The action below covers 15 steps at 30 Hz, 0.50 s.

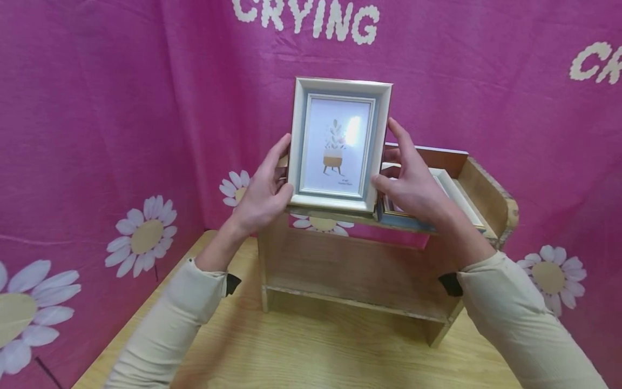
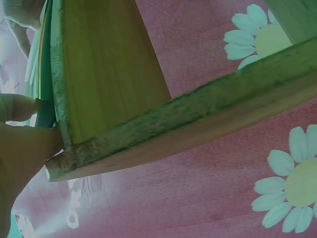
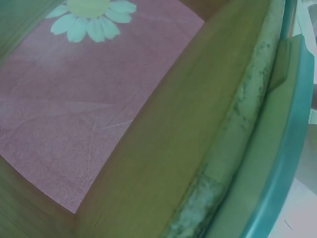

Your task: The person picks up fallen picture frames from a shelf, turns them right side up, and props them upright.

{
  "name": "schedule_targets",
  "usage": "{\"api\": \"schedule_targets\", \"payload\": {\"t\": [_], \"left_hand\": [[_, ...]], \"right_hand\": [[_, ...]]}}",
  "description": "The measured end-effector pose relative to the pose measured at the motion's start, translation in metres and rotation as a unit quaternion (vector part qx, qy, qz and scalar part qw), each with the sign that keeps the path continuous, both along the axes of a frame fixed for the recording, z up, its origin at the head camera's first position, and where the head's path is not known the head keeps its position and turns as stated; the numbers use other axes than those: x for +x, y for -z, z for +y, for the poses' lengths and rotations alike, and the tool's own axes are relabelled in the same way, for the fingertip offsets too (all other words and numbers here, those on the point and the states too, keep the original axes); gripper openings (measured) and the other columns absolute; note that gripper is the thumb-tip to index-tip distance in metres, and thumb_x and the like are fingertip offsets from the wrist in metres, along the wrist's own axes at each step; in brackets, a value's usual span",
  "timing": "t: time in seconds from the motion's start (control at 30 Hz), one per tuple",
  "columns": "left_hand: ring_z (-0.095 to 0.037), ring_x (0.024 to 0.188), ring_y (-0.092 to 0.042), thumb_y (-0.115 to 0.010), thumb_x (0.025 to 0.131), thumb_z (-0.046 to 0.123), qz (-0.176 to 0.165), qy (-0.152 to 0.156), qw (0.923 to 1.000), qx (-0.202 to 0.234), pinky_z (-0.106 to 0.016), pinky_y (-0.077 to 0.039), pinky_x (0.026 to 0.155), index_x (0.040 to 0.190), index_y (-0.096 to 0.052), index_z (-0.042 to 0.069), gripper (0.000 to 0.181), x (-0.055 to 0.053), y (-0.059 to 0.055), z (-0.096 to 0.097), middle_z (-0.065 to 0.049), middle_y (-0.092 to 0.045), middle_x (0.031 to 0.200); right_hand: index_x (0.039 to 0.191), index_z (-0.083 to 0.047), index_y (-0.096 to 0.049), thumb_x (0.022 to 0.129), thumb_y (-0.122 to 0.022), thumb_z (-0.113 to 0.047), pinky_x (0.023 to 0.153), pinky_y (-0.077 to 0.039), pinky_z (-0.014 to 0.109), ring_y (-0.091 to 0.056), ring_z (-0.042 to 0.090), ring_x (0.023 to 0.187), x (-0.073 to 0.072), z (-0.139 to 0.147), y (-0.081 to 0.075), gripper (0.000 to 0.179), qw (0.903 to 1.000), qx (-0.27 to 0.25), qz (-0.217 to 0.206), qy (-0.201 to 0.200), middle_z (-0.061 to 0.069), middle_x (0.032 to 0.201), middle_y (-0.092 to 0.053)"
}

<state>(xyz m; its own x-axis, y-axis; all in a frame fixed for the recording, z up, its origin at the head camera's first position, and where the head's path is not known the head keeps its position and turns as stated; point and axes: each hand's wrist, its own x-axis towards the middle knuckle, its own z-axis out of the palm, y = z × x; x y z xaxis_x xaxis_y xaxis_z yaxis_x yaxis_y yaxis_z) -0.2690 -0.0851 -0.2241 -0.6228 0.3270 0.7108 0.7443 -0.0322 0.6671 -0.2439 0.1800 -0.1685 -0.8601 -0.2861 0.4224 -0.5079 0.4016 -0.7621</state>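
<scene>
Both my hands grasp the picture frame [image 1: 337, 146] between them: my left hand [image 1: 262, 189] holds its left edge, my right hand [image 1: 413, 183] its right, each thumb near the lower part. The frame stands nearly upright between my hands, its printed picture facing me, in front of the wooden rack's [image 1: 350, 265] top tier. I can't tell whether its lower edge rests on the rack or hangs just clear.

Beyond and under my right hand, on that tier, lie a white frame [image 1: 459, 194] and a blue-grey frame [image 1: 403, 220]. Below both hands is the tabletop [image 1: 311, 356].

To handle this well, I'd keep even pressure on both sides and leave the glass untouched — fingers on the moulding only. I'd keep the frame level, too, and mind my right knuckles — those neighbouring frames could easily be nudged.
</scene>
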Motion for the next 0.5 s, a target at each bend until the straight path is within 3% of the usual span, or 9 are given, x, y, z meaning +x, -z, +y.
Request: {"api": "schedule_targets", "payload": {"t": [0.27,0.5], "left_hand": [[-0.031,0.126,-0.052,-0.046,0.091,-0.015,0.028,0.01,0.9996,-0.003,-0.04,-0.052,0.099,0.158,-0.016,0.004,0.076,-0.002,0.009,-0.005,-0.007,-0.024,0.161],[-0.03,0.129,-0.05,-0.046,0.091,-0.017,0.046,0.018,0.9988,0.005,-0.037,-0.051,0.1,0.157,-0.016,0.002,0.075,-0.004,0.01,-0.005,-0.008,-0.025,0.161]], "right_hand": [[0.16,-0.029,-0.003,0.091,-0.054,0.006,0.073,-0.057,0.025,-0.063,0.033,0.096,0.002,-0.001,0.008,0.092,0.9998,-0.012,0.018,-0.002,0.022,0.13,-0.051],[0.16,-0.029,-0.005,0.091,-0.054,0.006,0.069,-0.057,0.025,-0.063,0.031,0.091,0.003,0.0,0.008,0.092,0.999,-0.013,0.044,-0.005,0.021,0.127,-0.052]]}}
